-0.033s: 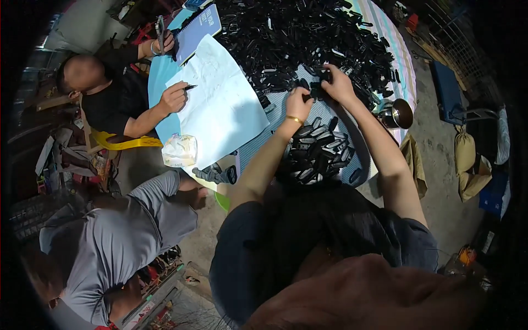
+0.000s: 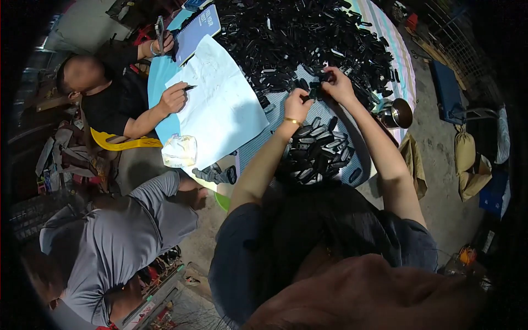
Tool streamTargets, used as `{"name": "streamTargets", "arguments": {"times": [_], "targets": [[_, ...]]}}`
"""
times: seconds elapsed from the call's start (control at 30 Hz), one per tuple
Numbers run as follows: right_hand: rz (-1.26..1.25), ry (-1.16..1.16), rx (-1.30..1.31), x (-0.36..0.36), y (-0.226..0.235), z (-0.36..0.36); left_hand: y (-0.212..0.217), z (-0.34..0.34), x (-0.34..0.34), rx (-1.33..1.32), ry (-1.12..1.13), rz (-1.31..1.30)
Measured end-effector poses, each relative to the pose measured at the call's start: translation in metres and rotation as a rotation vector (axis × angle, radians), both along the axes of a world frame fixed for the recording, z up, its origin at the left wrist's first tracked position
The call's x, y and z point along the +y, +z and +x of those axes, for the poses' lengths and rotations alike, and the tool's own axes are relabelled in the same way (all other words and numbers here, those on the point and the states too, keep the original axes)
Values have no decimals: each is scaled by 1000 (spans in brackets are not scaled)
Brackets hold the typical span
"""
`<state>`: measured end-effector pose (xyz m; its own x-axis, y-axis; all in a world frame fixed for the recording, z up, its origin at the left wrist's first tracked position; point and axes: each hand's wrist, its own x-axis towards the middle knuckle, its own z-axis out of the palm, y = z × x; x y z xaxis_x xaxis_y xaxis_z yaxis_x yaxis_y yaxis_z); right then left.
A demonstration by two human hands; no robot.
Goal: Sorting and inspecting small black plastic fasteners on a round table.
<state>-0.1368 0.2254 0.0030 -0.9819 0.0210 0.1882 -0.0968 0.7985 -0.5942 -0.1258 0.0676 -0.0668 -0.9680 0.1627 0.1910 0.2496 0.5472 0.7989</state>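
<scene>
A large heap of small black plastic pieces (image 2: pixel 297 36) covers the far part of the round table. At its near edge my left hand (image 2: pixel 297 106), with a gold band at the wrist, is closed with a dark plastic piece (image 2: pixel 306 94) at its fingertips. Just to its right, my right hand (image 2: pixel 339 88) curls its fingers round another black piece at the heap's edge, partly hidden by the fingers. Both hands are close together but apart. Nearer to me, a smaller pile of black and grey elongated pieces (image 2: pixel 318 147) lies on a grey patterned surface (image 2: pixel 356 147).
A metal cup (image 2: pixel 397 113) stands at the table's right side. To the left lie a big white sheet (image 2: pixel 220 104), a spiral notebook (image 2: pixel 199 32) and a crumpled white packet (image 2: pixel 180 151). A seated co-worker (image 2: pixel 104 104) holds a pen and a phone; another person in grey (image 2: pixel 115 242) is lower left.
My hands and forearms shift only very slightly at the heap's edge. Nothing else has visibly moved.
</scene>
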Motion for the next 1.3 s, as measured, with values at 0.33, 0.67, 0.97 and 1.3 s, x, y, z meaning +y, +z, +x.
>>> {"name": "streamTargets", "arguments": {"times": [0.33, 0.67, 0.97, 1.3], "targets": [[-1087, -4, -307, -27, 2, 94, 57, 56, -17, -542, -123, 721], [-893, 21, -161, -31, 11, 125, 62, 80, -23, -543, -179, 870], [-682, 46, -69, -33, 15, 136, 71, 85, -25, -499, -146, 847], [-385, 80, 189, -49, 19, 135, 59, 91, -20, -546, -75, 808]]}}
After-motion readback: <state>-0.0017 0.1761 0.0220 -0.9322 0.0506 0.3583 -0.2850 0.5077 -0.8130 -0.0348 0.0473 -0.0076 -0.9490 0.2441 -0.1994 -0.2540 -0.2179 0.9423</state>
